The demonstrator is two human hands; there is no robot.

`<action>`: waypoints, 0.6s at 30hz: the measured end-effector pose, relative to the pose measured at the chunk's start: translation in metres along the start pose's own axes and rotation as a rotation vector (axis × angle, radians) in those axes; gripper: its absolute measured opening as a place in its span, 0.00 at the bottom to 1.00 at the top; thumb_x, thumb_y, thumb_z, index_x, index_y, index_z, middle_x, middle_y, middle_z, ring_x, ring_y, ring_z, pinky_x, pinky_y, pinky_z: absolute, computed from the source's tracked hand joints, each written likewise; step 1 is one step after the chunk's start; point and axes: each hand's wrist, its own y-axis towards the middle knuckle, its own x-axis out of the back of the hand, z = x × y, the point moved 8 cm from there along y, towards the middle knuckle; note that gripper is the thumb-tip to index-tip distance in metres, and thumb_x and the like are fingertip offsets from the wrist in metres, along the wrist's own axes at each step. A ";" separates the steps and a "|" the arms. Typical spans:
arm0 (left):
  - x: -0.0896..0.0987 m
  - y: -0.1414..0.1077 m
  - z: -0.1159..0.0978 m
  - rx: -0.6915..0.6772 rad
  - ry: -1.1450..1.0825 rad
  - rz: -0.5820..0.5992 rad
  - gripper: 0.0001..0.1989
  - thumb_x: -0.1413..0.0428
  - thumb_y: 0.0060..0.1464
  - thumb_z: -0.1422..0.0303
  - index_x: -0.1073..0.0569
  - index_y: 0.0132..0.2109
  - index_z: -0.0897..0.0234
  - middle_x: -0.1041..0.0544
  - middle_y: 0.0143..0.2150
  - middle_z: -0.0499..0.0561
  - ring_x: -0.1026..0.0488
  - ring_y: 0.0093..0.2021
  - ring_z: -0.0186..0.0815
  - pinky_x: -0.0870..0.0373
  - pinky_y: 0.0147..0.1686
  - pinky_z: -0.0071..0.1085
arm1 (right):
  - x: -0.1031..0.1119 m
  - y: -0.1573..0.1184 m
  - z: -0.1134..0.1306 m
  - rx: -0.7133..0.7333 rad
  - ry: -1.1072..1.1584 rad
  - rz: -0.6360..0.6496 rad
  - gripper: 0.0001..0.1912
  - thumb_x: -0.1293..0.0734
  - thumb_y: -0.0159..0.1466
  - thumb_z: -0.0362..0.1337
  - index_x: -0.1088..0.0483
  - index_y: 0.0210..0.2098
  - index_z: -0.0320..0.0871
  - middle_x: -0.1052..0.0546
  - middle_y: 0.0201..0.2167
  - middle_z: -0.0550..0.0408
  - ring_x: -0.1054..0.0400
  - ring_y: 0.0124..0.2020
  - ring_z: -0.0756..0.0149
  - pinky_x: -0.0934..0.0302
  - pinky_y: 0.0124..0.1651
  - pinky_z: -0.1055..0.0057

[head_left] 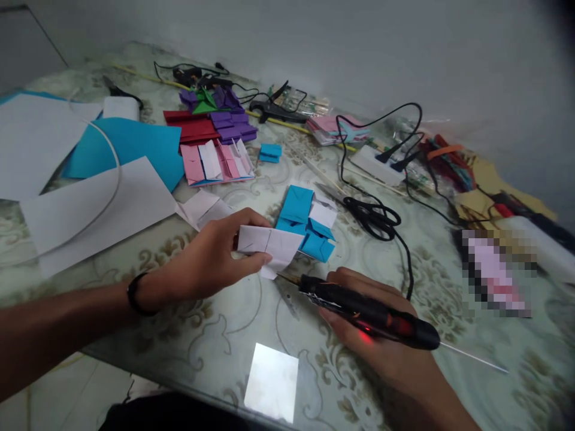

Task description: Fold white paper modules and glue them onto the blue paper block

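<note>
My left hand [215, 257] pinches a folded white paper piece [269, 239] between thumb and fingers, above the table. Wrapped around a black glue gun [359, 308] is my right hand [381, 335]; a red light glows on its body and a clear glue stick [474, 357] sticks out of the back. The gun's nozzle points left, close to the lower edge of the white piece; whether they touch I cannot tell. Just behind lie blue and white folded papers [294, 203]. A folded white paper [204, 206] rests behind my left hand.
Black-handled scissors [372, 216] lie right of the blue papers. Blue sheets [130, 143], white sheets [99, 206] and a pale cable [114, 158] are at left. Pink [218, 163], red [191, 126] and purple [233, 126] folded papers stand behind. A power strip [377, 164] with black cords sits back right.
</note>
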 end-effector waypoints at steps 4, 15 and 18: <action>0.000 -0.001 -0.002 -0.004 0.001 0.002 0.15 0.37 0.57 0.63 0.26 0.50 0.59 0.21 0.39 0.47 0.23 0.38 0.38 0.28 0.36 0.30 | -0.005 0.000 0.000 0.003 0.020 0.036 0.09 0.30 0.66 0.37 0.28 0.29 0.47 0.28 0.25 0.56 0.35 0.25 0.64 0.41 0.26 0.67; 0.000 -0.001 -0.008 -0.064 0.063 -0.006 0.12 0.38 0.58 0.65 0.25 0.49 0.60 0.20 0.40 0.46 0.23 0.37 0.36 0.30 0.36 0.29 | -0.013 -0.001 -0.003 0.021 0.006 0.053 0.12 0.30 0.66 0.34 0.32 0.27 0.47 0.36 0.22 0.60 0.39 0.23 0.66 0.46 0.25 0.68; -0.001 -0.001 -0.006 -0.041 0.051 -0.001 0.13 0.38 0.58 0.64 0.25 0.49 0.60 0.20 0.40 0.46 0.22 0.38 0.36 0.29 0.35 0.28 | -0.015 0.000 -0.002 0.032 0.002 0.062 0.11 0.30 0.66 0.34 0.31 0.28 0.47 0.36 0.22 0.60 0.40 0.23 0.67 0.47 0.25 0.68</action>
